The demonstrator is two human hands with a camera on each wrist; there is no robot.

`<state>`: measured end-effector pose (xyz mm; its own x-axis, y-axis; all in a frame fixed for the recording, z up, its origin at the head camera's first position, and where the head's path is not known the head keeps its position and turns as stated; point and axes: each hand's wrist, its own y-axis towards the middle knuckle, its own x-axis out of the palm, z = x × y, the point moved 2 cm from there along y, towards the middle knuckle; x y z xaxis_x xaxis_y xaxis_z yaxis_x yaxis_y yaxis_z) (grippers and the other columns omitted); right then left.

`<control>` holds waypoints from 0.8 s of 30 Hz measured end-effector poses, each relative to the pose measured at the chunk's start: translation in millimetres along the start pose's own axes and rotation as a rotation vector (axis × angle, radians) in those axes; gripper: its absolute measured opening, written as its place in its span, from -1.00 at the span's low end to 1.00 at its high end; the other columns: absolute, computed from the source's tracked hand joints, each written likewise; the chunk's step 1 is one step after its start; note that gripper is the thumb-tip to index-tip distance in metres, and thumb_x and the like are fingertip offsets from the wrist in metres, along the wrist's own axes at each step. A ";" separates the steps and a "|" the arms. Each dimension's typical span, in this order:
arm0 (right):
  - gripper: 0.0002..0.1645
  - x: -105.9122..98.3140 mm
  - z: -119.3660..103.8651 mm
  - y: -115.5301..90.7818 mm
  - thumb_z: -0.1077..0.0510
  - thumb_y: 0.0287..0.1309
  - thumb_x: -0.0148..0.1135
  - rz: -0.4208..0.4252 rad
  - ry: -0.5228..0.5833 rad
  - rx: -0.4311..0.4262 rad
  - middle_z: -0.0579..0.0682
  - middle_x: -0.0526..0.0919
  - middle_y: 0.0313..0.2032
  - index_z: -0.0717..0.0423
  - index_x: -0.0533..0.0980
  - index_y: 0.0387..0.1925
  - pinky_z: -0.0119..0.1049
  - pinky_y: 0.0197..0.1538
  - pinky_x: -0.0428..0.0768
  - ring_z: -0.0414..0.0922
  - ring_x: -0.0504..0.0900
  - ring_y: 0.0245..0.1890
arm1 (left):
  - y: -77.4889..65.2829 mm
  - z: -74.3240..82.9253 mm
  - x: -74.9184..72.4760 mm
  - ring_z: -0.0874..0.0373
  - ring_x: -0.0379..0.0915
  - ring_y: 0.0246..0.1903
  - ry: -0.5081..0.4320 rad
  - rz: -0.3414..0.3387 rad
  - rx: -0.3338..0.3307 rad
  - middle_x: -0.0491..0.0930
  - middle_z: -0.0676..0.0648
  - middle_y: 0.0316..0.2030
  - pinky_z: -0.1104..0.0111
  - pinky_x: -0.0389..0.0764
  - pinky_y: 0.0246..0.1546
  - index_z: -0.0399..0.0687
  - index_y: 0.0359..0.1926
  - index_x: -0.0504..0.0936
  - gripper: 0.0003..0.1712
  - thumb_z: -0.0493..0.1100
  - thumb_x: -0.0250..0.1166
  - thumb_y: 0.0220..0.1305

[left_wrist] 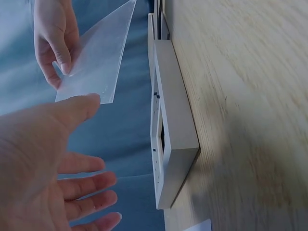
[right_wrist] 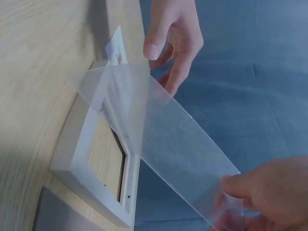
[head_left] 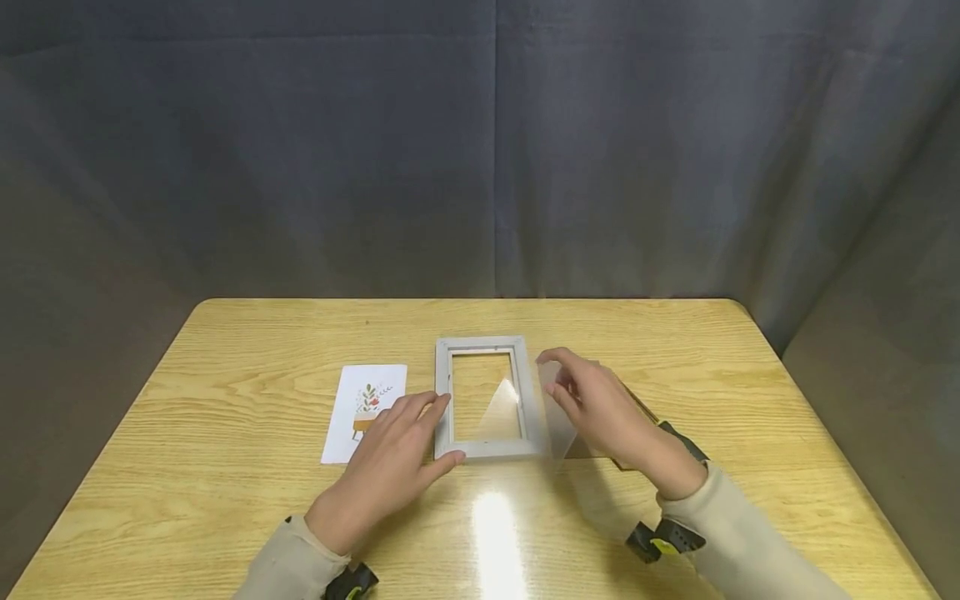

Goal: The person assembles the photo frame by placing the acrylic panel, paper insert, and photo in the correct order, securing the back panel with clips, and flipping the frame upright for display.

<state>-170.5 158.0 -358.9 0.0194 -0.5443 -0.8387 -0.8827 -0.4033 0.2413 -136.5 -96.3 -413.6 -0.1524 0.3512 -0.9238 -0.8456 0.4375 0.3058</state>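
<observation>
My right hand (head_left: 600, 408) pinches one end of a clear plastic sheet (right_wrist: 178, 139) between thumb and fingers. The sheet tilts in the air at the right side of a white picture frame (head_left: 480, 342) and overlaps it in the right wrist view. Flat on the table lies the frame, its opening bare to the wood below. At its left side is my left hand (head_left: 393, 454), fingers extended and thumb near the lower left corner; in the left wrist view these fingers (left_wrist: 89, 185) are spread and hold nothing. A printed card (head_left: 363, 400) with a plant drawing lies left of the frame, partly covered by that hand.
A dark flat board (head_left: 587, 447) lies right of the frame, mostly hidden beneath the right hand and sheet. The wooden table (head_left: 225, 392) reaches back to a dark grey curtain (head_left: 375, 167). Light glares off the tabletop in front of the frame.
</observation>
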 end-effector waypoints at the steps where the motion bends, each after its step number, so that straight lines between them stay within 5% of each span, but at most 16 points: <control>1: -0.65 -0.7 0.8 0.8 0.16 0.28 0.07 0.001 0.001 0.009 -0.17 0.47 -0.51 0.10 0.44 0.09 -0.31 -0.46 0.45 -0.24 0.37 -0.56 | 0.5 -0.6 0.5 -0.03 0.34 0.15 0.001 -0.005 -0.002 0.46 -0.17 0.15 0.09 0.45 0.05 -0.20 0.26 0.43 -0.13 0.32 0.20 0.10; 24: -0.65 -3.6 22.4 29.1 0.20 0.25 0.10 0.062 0.012 0.000 -0.06 0.48 -0.52 0.19 0.45 0.06 -0.25 -0.48 0.40 -0.16 0.36 -0.56 | 13.5 -14.2 19.9 -0.09 0.26 0.21 0.082 -0.169 -0.036 0.34 -0.23 0.26 0.09 0.42 0.08 -0.29 0.31 0.35 0.07 0.30 0.37 -0.12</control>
<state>-206.8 164.7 -359.9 -0.0300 -0.5770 -0.8162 -0.8825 -0.3681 0.2926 -158.2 -95.2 -431.1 -0.0469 0.2062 -0.9774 -0.8804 0.4538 0.1380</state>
